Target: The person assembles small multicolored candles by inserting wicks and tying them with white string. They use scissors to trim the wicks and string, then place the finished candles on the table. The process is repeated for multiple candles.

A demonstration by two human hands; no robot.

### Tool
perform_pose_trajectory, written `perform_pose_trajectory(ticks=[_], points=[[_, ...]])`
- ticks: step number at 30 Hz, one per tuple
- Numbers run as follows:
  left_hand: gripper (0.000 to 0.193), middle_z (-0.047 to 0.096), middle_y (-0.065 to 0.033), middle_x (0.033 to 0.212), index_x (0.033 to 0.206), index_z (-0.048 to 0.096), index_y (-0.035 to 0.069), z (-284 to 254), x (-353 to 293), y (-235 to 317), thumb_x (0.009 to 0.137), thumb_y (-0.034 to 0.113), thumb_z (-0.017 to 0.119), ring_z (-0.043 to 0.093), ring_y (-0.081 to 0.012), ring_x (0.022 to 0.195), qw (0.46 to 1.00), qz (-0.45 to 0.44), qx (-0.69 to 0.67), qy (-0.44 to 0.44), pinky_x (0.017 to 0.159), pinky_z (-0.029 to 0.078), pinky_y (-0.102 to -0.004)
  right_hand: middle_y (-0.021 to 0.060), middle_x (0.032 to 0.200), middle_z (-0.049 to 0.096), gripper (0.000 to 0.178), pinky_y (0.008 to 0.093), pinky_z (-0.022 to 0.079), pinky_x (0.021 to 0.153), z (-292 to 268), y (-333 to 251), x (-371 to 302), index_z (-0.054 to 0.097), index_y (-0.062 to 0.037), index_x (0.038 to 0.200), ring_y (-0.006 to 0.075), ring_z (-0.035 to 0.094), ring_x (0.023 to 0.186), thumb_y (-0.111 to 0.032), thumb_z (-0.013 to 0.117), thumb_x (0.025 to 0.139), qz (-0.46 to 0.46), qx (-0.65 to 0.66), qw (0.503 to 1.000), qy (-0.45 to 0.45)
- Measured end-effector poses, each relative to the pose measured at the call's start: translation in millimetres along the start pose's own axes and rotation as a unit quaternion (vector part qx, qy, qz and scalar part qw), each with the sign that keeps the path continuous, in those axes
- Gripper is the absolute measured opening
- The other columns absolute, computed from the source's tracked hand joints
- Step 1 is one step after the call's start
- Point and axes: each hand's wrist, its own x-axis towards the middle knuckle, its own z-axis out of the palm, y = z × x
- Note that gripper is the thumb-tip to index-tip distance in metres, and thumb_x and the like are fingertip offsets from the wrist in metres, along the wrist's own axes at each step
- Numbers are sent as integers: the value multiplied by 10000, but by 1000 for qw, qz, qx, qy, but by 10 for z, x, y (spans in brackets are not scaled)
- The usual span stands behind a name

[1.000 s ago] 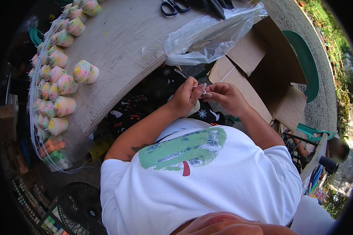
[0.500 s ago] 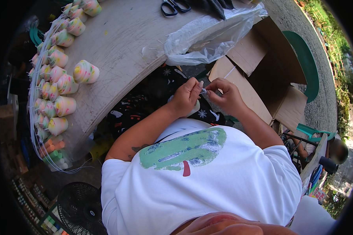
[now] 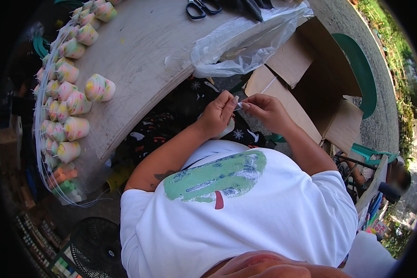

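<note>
My left hand (image 3: 218, 114) is closed in front of my chest, its thumb and index finger pinching a thin white string (image 3: 239, 106). My right hand (image 3: 267, 111) pinches the same string from the other side, fingertips close to the left thumb. Below my left hand shows part of a pale, rounded thing (image 3: 229, 128), mostly hidden by the hand and seemingly resting on my lap. On the table to the left stand several plastic-wrapped cups (image 3: 77, 128) with pink, yellow and green blotches. One such cup (image 3: 100, 88) sits apart from the row.
Long white strings (image 3: 38, 139) run along the outer side of the cups on the table (image 3: 148, 51). Scissors (image 3: 197, 9) and a clear plastic bag (image 3: 217, 51) lie toward the far side. An opened cardboard box (image 3: 331, 69) stands right, by a green chair (image 3: 356, 60). A black fan (image 3: 97, 248) is lower left.
My right hand's fingers have straightened and closed the gap between thumb and index finger, pinching nearer the left thumb. My left hand stays nearly in place. The view has shifted slightly.
</note>
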Motion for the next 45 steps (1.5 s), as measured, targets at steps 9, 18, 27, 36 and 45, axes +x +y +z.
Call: perform_pose_trajectory(ticks=[9, 18, 27, 36, 45], points=[[149, 479, 8, 700, 938, 500, 74, -17, -5, -19, 999, 190, 428, 469, -55, 598, 1000, -4, -10, -26, 567, 427, -233, 30, 857, 632, 245, 261, 467, 709, 24, -12, 9, 634, 21, 1020, 103, 578, 797, -200, 594, 921, -86, -90, 989, 76], [147, 487, 4, 699, 943, 512, 79, -10, -8, 30, 990, 209, 462, 497, -73, 590, 1000, -20, 5, -18, 544, 436, -250, 33, 882, 627, 209, 260, 477, 711, -19, -222, 4, 592, -11, 1037, 101, 582, 818, -177, 616, 912, -47, -48, 998, 20], [143, 477, 9, 696, 944, 509, 82, -24, -15, -66, 995, 200, 447, 483, -60, 576, 1000, 1, -11, -18, 521, 428, -239, 39, 888, 622, 200, 279, 467, 725, -358, -17, 177, 607, -35, 988, 129, 586, 818, -222, 543, 955, -46, 288, 950, 112], [138, 505, -14, 709, 956, 509, 76, -19, -2, 18, 992, 196, 452, 507, -84, 596, 1000, -12, 8, -25, 543, 436, -257, 11, 871, 621, 229, 227, 439, 650, 110, 0, 90, 622, -32, 1088, 84, 569, 764, -139, 641, 887, 55, 351, 935, 4], [155, 477, 25, 676, 947, 516, 75, -2, -16, 52, 1002, 191, 429, 450, -40, 560, 999, -18, 20, -28, 531, 403, -214, 13, 870, 610, 68, 270, 436, 661, 32, -40, 145, 609, -67, 914, 110, 564, 765, -90, 653, 866, 20, 387, 922, 4]])
